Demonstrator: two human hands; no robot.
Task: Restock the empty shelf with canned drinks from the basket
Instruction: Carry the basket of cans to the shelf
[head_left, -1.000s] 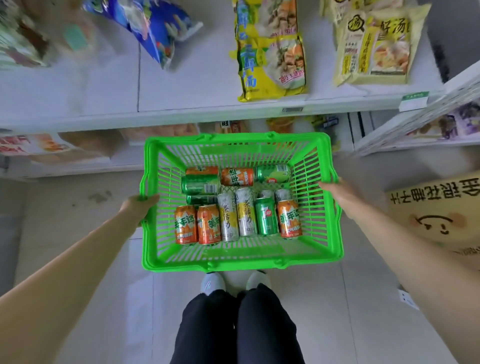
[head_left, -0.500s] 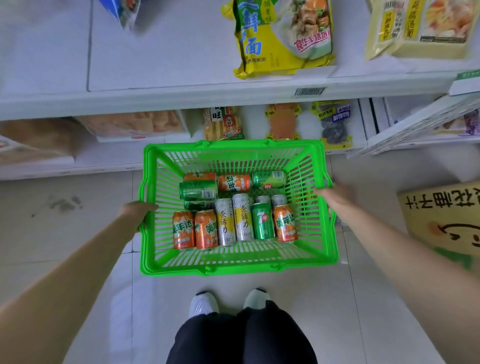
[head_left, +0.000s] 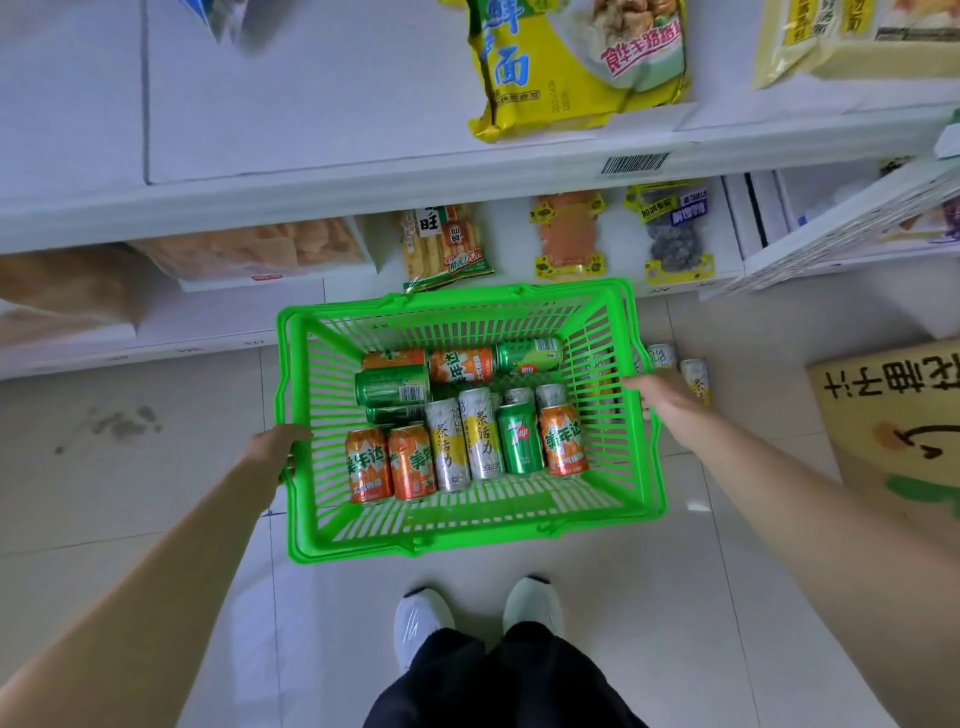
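Note:
A bright green plastic basket is held over the tiled floor in front of a white shelf unit. My left hand grips its left rim and my right hand grips its right rim. Inside lie several drink cans on their sides: orange cans, silver and yellow tea cans, a green 7up can and other green cans. The upper shelf board is bare on its left part.
A yellow noodle bag lies on the upper shelf. Snack packs lie on the low shelf behind the basket. Two cans lie on the floor to the right, beside a cardboard sign. My white shoes stand below the basket.
The basket has sunk lower toward the floor and away from the shelf, with both hands still on its rims. The view has tilted down, and the floor cans at right have come into sight.

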